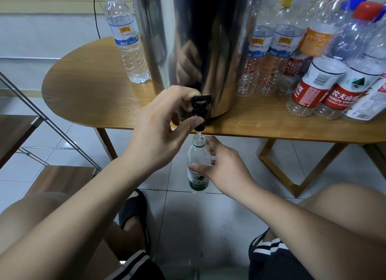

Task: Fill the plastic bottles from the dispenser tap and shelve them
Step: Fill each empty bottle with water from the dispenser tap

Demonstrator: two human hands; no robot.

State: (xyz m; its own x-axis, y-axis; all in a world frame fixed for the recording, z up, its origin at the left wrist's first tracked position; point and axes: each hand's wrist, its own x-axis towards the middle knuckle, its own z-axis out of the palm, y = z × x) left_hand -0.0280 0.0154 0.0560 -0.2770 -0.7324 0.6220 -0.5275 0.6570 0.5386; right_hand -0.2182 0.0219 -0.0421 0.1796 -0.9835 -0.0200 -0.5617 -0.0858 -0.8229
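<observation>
My left hand (158,131) pinched the tap (201,109) on the dispenser (198,39), my right hand (226,169) gripped the bottle (198,165) upright below the table (94,92) edge, mouth directly under the spout, empty bottles (309,66) grouped right of the dispenser

Most likely a room in a home: white tiled floor (62,137), an oval wooden table (87,96) on angled legs, and a wood-and-metal shelf (18,133) beside it. A steel urn (188,39) and assorted bottles (334,81) (mixed brands and caps) crowd the table. The person wears a slipper (133,208) and shorts.
</observation>
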